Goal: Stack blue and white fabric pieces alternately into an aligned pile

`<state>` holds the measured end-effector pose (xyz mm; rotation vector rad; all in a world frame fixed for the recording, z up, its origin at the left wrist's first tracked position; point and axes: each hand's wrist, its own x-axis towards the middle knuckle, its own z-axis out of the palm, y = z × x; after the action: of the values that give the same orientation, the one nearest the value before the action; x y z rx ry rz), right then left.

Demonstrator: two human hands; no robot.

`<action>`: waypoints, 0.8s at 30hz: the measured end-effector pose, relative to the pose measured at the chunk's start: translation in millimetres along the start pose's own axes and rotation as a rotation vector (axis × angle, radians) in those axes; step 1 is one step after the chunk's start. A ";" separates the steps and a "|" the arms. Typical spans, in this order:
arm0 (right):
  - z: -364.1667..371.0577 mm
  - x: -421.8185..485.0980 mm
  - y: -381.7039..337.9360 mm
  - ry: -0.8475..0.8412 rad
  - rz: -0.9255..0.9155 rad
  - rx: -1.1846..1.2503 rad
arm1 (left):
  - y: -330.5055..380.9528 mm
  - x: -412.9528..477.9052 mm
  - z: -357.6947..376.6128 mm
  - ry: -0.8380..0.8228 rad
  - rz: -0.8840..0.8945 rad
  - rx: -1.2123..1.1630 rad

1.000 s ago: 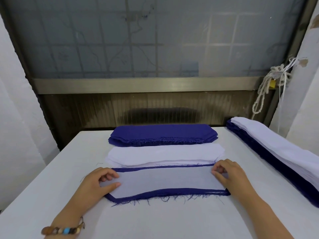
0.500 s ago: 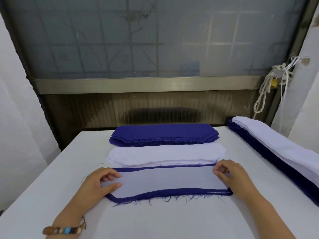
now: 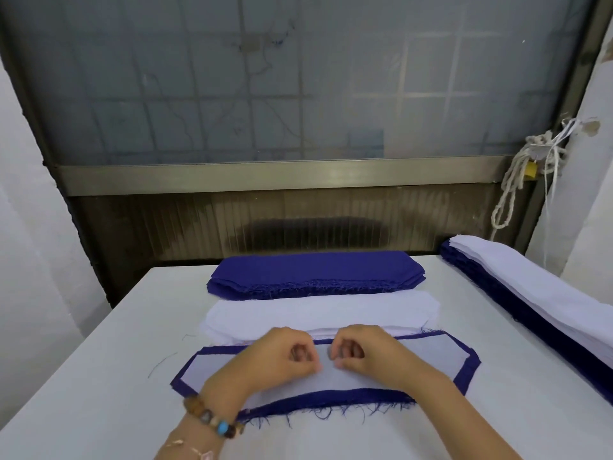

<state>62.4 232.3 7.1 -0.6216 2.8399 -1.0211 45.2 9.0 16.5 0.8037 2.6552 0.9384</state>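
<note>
At centre of white piece [image 3: 416, 363] on blue piece [image 3: 331, 397]: left hand [image 3: 282, 358], right hand [image 3: 368, 355] curled; grip on it unclear.

Both of my forearms reached forward from the bottom edge of the view and angled inward toward each other. My left forearm [image 3: 199, 436] came up from the lower left and my right forearm [image 3: 464, 416] from the lower right. My left grip [image 3: 285, 356] and right grip [image 3: 365, 355] sat side by side at the centre, nearly touching, backs of the hands up. On each, the fingers were curled under into a loose fist, knuckles facing the other. Both thumbs pointed inward and down, low against the surface [image 3: 99, 376]. The fingertips were tucked out of sight.
</note>
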 end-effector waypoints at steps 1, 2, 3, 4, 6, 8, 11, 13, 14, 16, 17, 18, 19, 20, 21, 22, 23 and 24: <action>0.6 6.1 -1.6 -0.029 -0.003 -0.022 | 3.6 6.1 3.6 -0.062 -0.015 0.016; -0.1 12.4 -2.1 -0.061 0.001 -0.036 | 5.4 11.9 4.7 -0.109 -0.032 0.021; -1.7 18.2 -1.9 -0.088 0.005 -0.049 | 5.9 17.1 3.6 -0.140 -0.046 0.016; -3.6 24.0 -1.6 -0.099 0.006 -0.065 | 5.6 21.9 0.8 -0.158 -0.054 0.001; -6.6 36.4 -0.5 -0.057 0.015 -0.093 | 3.7 31.1 -5.8 -0.149 -0.058 -0.022; -6.6 49.8 0.8 0.078 0.052 -0.131 | 1.5 42.4 -9.5 -0.020 -0.071 -0.019; -1.8 67.9 2.5 0.290 0.105 -0.219 | -0.2 62.8 -6.0 0.300 -0.136 0.019; 5.0 75.4 6.5 0.341 0.109 -0.227 | -1.5 72.6 2.1 0.441 -0.179 0.059; 8.7 77.6 8.8 0.349 0.109 -0.222 | -3.8 75.7 7.9 0.485 -0.182 0.079; 14.5 80.3 14.1 0.363 0.108 -0.214 | -10.6 78.6 20.0 0.539 -0.160 0.124; 15.7 81.2 17.0 0.376 0.109 -0.212 | -14.1 79.7 24.6 0.558 -0.143 0.150; 15.8 82.1 19.7 0.391 0.111 -0.207 | -17.2 81.1 27.5 0.578 -0.125 0.178; 15.6 83.0 22.3 0.403 0.114 -0.204 | -19.9 82.5 29.3 0.594 -0.112 0.208; 15.3 84.2 25.0 0.410 0.114 -0.215 | -21.9 83.6 30.1 0.609 -0.103 0.245; 15.1 85.4 27.6 0.410 0.114 -0.241 | -23.4 84.7 30.5 0.621 -0.100 0.288; 15.4 86.4 29.9 0.409 0.113 -0.271 | -25.3 85.3 30.9 0.630 -0.098 0.330; 16.2 87.2 31.5 0.406 0.112 -0.297 | -27.2 85.5 30.9 0.640 -0.097 0.359; 17.1 87.9 32.3 0.398 0.113 -0.324 | -29.2 85.4 30.7 0.645 -0.098 0.373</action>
<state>-26.3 210.3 -19.5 -0.2919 3.3826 -0.7419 -26.7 53.8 -27.3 0.4771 3.4650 0.7823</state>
